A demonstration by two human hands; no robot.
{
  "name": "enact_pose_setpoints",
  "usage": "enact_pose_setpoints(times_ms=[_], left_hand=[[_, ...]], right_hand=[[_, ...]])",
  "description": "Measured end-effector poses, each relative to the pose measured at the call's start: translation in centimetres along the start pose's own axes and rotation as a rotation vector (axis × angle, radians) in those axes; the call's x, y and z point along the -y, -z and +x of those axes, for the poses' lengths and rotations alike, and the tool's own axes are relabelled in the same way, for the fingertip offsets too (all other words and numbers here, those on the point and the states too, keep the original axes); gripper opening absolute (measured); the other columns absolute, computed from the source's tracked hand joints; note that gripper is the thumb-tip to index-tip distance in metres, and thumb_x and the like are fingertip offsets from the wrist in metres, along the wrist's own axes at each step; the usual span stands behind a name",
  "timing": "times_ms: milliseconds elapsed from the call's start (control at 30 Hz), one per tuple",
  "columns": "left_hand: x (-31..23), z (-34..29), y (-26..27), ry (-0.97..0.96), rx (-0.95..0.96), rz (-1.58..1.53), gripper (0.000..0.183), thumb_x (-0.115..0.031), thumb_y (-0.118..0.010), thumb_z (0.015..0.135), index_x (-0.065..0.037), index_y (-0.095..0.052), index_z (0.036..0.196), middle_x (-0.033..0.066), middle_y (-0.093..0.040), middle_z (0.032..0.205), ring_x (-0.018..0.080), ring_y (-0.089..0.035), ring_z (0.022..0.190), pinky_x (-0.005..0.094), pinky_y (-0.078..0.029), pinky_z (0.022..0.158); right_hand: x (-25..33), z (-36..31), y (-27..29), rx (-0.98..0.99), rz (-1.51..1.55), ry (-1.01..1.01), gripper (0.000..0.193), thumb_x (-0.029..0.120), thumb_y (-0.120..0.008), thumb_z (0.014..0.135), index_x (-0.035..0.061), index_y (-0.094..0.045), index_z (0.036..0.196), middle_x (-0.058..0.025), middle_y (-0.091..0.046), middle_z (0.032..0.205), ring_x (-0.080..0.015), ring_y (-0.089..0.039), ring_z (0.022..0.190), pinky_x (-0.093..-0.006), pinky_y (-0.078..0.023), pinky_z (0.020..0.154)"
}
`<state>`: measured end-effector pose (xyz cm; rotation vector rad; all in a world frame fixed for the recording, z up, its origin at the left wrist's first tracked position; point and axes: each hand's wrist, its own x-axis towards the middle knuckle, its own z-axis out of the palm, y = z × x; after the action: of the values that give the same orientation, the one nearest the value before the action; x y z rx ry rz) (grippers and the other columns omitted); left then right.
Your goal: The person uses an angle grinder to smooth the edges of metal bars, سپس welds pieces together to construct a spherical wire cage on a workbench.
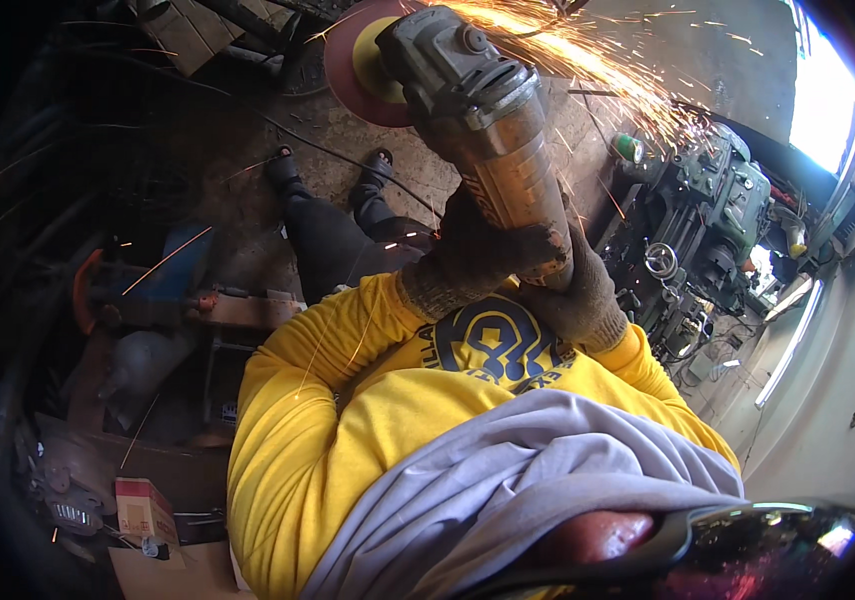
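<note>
A worn angle grinder (508, 150) is held out in front of my chest with both hands. My left hand (473, 250), in a dark knit work glove, is wrapped round its orange-brown body. My right hand (588, 300), gloved too, closes round the rear end of the body from the other side. At the grinder's head is a round reddish disc (348, 60) with a yellow centre. Bright sparks (608, 65) stream from near the head toward the right. What the disc touches is not clear at the top edge.
A green metal machine (718, 200) with a handwheel (661, 261) stands at the right. Legs in dark trousers (323, 225) reach the concrete floor (348, 145). A dark cable (338, 155) crosses it. At the lower left lies a red and tan carton (148, 510).
</note>
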<state>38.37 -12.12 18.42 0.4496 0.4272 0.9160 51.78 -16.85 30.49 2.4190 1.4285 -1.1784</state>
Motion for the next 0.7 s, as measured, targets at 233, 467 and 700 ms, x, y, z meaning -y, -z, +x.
enact_pose_setpoints(times_ms=[233,467,700], left_hand=[[-0.5,0.0,0.1,0.002,-0.017,0.079,0.055,-0.024,-0.083,0.076,-0.003,-0.06,0.121,0.0099,-0.068,0.109,0.0209,-0.068,0.101,0.0372,-0.055,0.09],[-0.3,0.1,-0.2,0.024,-0.012,-0.035,0.053,-0.02,-0.083,0.075,-0.003,-0.059,0.119,0.0092,-0.068,0.108,0.0205,-0.068,0.1,0.0367,-0.055,0.09],[-0.4,0.3,0.1,0.017,0.026,-0.057,0.053,-0.019,-0.083,0.075,-0.003,-0.058,0.119,0.0092,-0.068,0.107,0.0204,-0.067,0.099,0.0367,-0.055,0.089]], right_hand=[[-0.2,-0.1,-0.1,-0.03,0.015,0.024,0.086,0.03,-0.091,0.071,0.0061,-0.047,0.141,-0.0194,-0.065,0.127,-0.0296,-0.066,0.115,-0.0398,-0.053,0.098],[0.2,0.0,0.2,0.01,0.019,0.001,0.086,0.032,-0.09,0.072,0.0064,-0.046,0.142,-0.0196,-0.064,0.128,-0.0303,-0.066,0.115,-0.0402,-0.053,0.098],[0.3,0.0,0.2,0.012,0.005,0.007,0.086,0.033,-0.089,0.072,0.0072,-0.046,0.142,-0.0198,-0.065,0.127,-0.0307,-0.066,0.115,-0.0402,-0.053,0.098]])
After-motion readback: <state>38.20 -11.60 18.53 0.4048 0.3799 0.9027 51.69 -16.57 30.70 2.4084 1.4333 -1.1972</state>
